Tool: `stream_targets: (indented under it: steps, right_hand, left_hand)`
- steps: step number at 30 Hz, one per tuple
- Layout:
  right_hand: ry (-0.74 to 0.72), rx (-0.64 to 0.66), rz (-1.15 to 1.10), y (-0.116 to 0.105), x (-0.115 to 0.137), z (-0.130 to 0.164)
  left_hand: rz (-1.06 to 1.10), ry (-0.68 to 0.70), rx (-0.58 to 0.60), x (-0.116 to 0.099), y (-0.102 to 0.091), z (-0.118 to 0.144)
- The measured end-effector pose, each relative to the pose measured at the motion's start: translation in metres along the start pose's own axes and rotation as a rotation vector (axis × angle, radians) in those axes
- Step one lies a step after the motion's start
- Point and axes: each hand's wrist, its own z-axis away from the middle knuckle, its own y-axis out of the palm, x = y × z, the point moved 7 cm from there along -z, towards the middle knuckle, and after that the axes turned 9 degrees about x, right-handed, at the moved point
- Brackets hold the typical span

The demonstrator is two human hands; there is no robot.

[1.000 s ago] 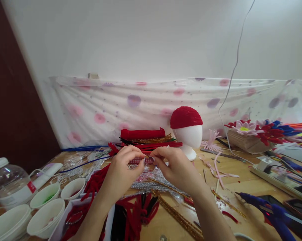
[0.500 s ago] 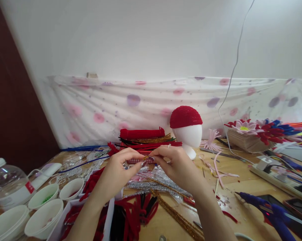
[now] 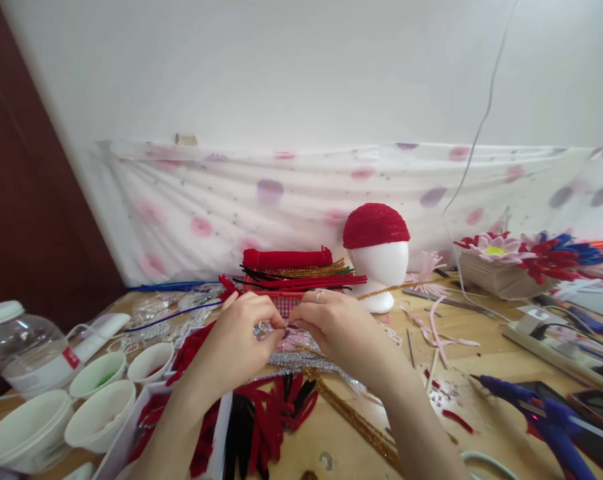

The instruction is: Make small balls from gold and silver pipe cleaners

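Note:
My left hand (image 3: pixel 236 337) and my right hand (image 3: pixel 336 330) meet in front of me, thumbs and fingers pinched together. A gold tinsel pipe cleaner (image 3: pixel 411 287) runs out to the right from behind my right hand; its other end is hidden among my fingertips. A ring sits on a right finger. Below my hands lie silver tinsel stems (image 3: pixel 301 363) and a bundle of gold stems (image 3: pixel 354 417). Red and black looped pipe cleaners (image 3: pixel 269 420) lie nearer me. Just beyond my fingers is a red basket (image 3: pixel 287 304) with red, black and gold stems on it.
A white foam head (image 3: pixel 381 267) wears a red cap (image 3: pixel 376 225). Left stand a plastic bottle (image 3: pixel 24 347), paper bowls (image 3: pixel 29 427) and a white box (image 3: pixel 221 433) of red pieces. Right are a blue glue gun (image 3: pixel 536 410), power strip (image 3: pixel 561 353) and felt-like flowers (image 3: pixel 546 259).
Both hands have shifted slightly left and down in view. The gold bit seen between the fingertips is now hidden, and a gold strand shows stretching right past the foam head's base.

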Motion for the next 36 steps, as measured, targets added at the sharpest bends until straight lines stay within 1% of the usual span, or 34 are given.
stream_targets:
  steps: [2,5,8,10,12,14,16,18,19,20,21,22,23,25,27,30,32,34,36]
  right_hand:
    - [-0.002,-0.062,-0.070,-0.005,-0.001,0.002]
    - [-0.046,-0.166,-0.252,-0.014,0.002,0.007]
    - [-0.057,-0.193,-0.426,-0.015,0.006,0.009]
    - [-0.039,-0.204,-0.536,-0.010,0.008,0.006]
    - [-0.022,-0.221,-0.675,-0.002,0.010,0.001]
    - [-0.021,-0.241,-0.841,0.008,0.011,-0.005]
    - [-0.037,-0.245,-0.920,0.014,0.013,-0.010]
    - [-0.051,-0.262,-0.848,0.011,0.012,-0.010]
    - [-0.056,-0.272,-0.769,0.006,0.012,-0.008]
    - [-0.057,-0.280,-0.684,0.001,0.010,-0.005]
    - [-0.055,-0.278,-0.612,-0.005,0.008,-0.001]
    - [-0.049,-0.261,-0.557,-0.010,0.005,0.002]
    - [-0.038,-0.231,-0.509,-0.014,0.002,0.006]
    - [-0.021,-0.145,-0.433,-0.016,-0.003,0.011]
    - [-0.020,-0.069,-0.360,-0.016,-0.005,0.014]
    - [-0.030,0.006,-0.278,-0.012,-0.003,0.016]
    - [-0.030,0.027,-0.252,-0.009,-0.002,0.015]
    - [-0.037,0.034,-0.251,-0.009,-0.002,0.016]
    - [-0.054,0.045,-0.281,-0.010,-0.004,0.016]
  left_hand:
    - [0.070,0.026,-0.034,0.003,-0.008,0.002]
    - [0.273,0.053,-0.104,0.012,-0.023,0.006]
    - [0.523,0.069,-0.205,0.020,-0.033,0.009]
    - [0.685,0.081,-0.293,0.022,-0.034,0.010]
    - [0.847,0.086,-0.396,0.021,-0.029,0.009]
    - [1.026,0.058,-0.474,0.020,-0.018,0.007]
    - [1.188,-0.030,-0.469,0.023,-0.003,0.003]
    - [1.269,-0.115,-0.430,0.028,0.007,-0.001]
    - [1.245,-0.127,-0.420,0.030,0.007,-0.001]
    - [1.170,-0.109,-0.415,0.031,0.003,-0.001]
    - [1.045,-0.065,-0.411,0.030,-0.004,0.000]
    - [0.876,-0.006,-0.393,0.026,-0.011,0.001]
    - [0.688,0.058,-0.358,0.019,-0.017,0.002]
    - [0.369,0.164,-0.254,0.004,-0.022,0.004]
    - [0.189,0.225,-0.146,-0.007,-0.021,0.007]
    - [0.063,0.228,0.000,-0.016,-0.011,0.009]
    - [0.039,0.202,0.079,-0.017,-0.004,0.008]
    - [0.093,0.192,0.125,-0.015,0.000,0.007]
    - [0.203,0.212,0.121,-0.012,-0.001,0.006]
